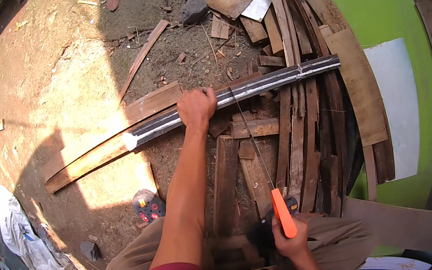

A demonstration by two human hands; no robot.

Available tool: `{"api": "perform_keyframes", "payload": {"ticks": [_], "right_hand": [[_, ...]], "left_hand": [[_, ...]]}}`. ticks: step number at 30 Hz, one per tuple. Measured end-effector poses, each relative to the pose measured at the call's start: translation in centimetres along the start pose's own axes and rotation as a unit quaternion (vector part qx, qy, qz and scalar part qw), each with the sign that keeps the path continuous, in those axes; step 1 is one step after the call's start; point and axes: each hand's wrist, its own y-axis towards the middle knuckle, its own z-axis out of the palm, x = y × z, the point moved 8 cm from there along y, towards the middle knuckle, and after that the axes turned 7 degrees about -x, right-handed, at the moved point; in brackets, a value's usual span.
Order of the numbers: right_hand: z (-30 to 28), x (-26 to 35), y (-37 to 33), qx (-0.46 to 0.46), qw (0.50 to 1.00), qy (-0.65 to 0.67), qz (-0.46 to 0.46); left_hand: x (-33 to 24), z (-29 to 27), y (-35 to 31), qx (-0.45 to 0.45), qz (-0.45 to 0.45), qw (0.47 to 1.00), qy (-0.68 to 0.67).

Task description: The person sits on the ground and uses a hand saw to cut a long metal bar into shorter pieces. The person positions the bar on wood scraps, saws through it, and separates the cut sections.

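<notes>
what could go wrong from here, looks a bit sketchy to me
The left hand is on the dark striped plank, close beside the blade of the orange-handled saw, so a slip could cut the fingers.

The plank's right part lies across a pile of uneven wood strips, so it might rock or shift under the saw.
</notes>
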Motion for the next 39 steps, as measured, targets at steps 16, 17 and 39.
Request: {"api": "perform_keyframes", "payload": {"ticks": [16,17,39], "right_hand": [[-1.3,-1.7,-5.0,-0.076,0.997,0.027,-0.005],[0.0,-2.3,-2.3,-0.052,0.995,0.048,0.076],[-9.6,-7.9,-12.5,-0.27,0.951,-0.143,-0.05]], "left_hand": [[-0.1,1.1,-0.7,0.002,0.034,0.999,-0.004],[-0.1,1.3,-0.9,0.007,0.029,1.0,0.001],[-0.6,0.5,-0.5,-0.002,0.034,0.999,-0.028]]}}
